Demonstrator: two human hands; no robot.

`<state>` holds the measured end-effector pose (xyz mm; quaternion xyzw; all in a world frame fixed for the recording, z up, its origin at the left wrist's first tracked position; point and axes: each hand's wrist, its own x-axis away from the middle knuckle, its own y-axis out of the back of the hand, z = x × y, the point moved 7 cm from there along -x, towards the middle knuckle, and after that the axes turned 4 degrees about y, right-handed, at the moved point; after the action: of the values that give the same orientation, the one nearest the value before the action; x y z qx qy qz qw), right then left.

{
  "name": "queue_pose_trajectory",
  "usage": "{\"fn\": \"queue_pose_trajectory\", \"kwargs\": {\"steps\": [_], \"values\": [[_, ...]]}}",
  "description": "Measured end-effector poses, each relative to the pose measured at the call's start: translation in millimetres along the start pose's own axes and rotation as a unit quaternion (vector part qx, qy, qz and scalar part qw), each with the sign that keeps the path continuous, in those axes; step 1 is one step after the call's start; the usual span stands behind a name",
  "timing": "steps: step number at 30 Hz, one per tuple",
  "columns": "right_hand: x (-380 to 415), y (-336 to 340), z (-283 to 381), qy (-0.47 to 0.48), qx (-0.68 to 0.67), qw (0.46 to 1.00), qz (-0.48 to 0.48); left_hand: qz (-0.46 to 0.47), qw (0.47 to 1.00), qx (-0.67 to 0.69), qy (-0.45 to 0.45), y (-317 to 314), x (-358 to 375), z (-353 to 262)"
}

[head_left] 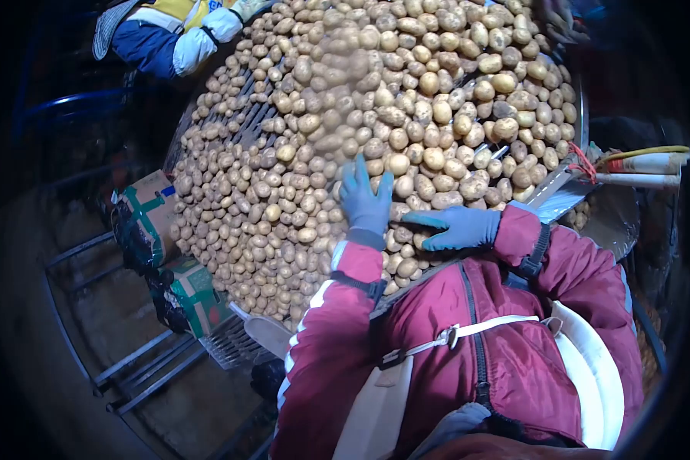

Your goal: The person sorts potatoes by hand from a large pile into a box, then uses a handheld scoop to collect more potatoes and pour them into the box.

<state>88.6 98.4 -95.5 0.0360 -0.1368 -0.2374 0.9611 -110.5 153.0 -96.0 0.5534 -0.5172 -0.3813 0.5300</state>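
A thick layer of potatoes (284, 153) spreads in front of me over a slatted surface. My left hand (366, 201), in a blue-grey glove, rests on the potatoes near the middle with its fingers spread, holding nothing that I can see. To its right, my right hand (468, 228) reaches leftward low over the pile close to my jacket. Its gloved fingers with green tips are stretched out and apart, beside a few potatoes at the near edge. Whatever lies under both palms is hidden.
Dark slats (245, 115) show through at the upper left. Another person's sleeve (195, 50) is at the far left edge. Green-and-brown cartons (149, 218) stand left beside a metal frame (142, 360). White pipes (640, 169) with a red tie jut out at the right.
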Motion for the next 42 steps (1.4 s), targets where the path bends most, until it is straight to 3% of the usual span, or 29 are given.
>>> {"fn": "queue_pose_trajectory", "kwargs": {"steps": [1,2,5,7,10,12,15,17,18,19,21,23,25,27,29,30,31,32,33,34,35,37,39,41,42], "values": [[2,4,1,-0.066,-0.027,0.997,0.031,-0.029,0.997,0.021,-0.062,-22,-6,6],[2,9,-1,-0.045,-0.026,0.999,0.016,-0.059,0.990,0.043,-0.123,-35,-10,3],[-1,31,26,-0.063,-0.063,0.995,0.051,-0.083,0.990,0.051,-0.104,-35,-12,-17],[-6,29,24,-0.069,-0.070,0.992,0.077,-0.027,0.975,0.215,0.047,13,-10,-43],[-2,37,39,-0.105,-0.094,0.987,0.081,-0.043,0.973,0.226,0.008,20,-17,-55],[-3,38,36,-0.094,-0.090,0.989,0.066,-0.052,0.950,0.308,-0.014,24,-32,-76],[2,39,-6,-0.058,-0.083,0.995,0.024,-0.096,0.924,0.369,-0.026,15,-50,-95],[2,50,-11,0.047,0.000,0.997,-0.054,-0.012,0.907,0.421,0.023,10,-59,-105],[7,66,21,-0.112,-0.086,0.990,-0.007,-0.012,0.901,0.434,0.007,6,-66,-116],[4,70,11,-0.115,-0.047,0.992,-0.013,-0.046,0.915,0.399,-0.048,5,-72,-134],[9,90,-1,-0.191,-0.050,0.980,-0.004,0.041,0.879,0.473,-0.036,-5,-86,-165],[6,113,-16,-0.077,-0.005,0.995,-0.067,0.047,0.875,0.480,-0.048,-11,-97,-189],[11,139,-31,-0.120,-0.050,0.985,-0.115,0.103,0.851,0.511,-0.067,-3,-96,-201],[4,170,-44,-0.105,0.000,0.986,-0.133,0.070,0.881,0.456,-0.104,4,-96,-184],[1,196,-31,-0.013,-0.001,0.971,-0.241,0.026,0.866,0.490,-0.095,31,-100,-134],[2,201,-23,-0.034,-0.073,0.964,-0.254,0.018,0.867,0.493,-0.070,36,-109,-99],[7,210,-11,-0.054,-0.144,0.952,-0.266,-0.019,0.898,0.438,-0.042,44,-112,-61],[12,226,-3,-0.083,-0.090,0.955,-0.268,-0.058,0.923,0.380,-0.015,58,-110,-27],[16,241,-19,-0.016,-0.045,0.946,-0.322,-0.077,0.962,0.259,0.041,73,-104,-1],[23,240,-21,-0.017,-0.133,0.925,-0.356,-0.137,0.975,0.166,0.054,55,-103,41],[31,235,-19,-0.018,-0.220,0.896,-0.385,-0.125,0.974,0.175,0.075,50,-99,65],[47,223,-5,-0.054,-0.192,0.909,-0.366,-0.052,0.983,0.146,0.099,29,-100,71],[58,199,6,-0.064,-0.191,0.903,-0.381,-0.022,0.986,0.061,0.152,13,-99,35],[59,176,-6,-0.024,-0.159,0.909,-0.384,-0.086,0.955,0.271,0.080,-4,-120,-1],[55,163,-13,-0.036,-0.177,0.913,-0.367,-0.058,0.967,0.248,0.018,-10,-126,-33]]}}
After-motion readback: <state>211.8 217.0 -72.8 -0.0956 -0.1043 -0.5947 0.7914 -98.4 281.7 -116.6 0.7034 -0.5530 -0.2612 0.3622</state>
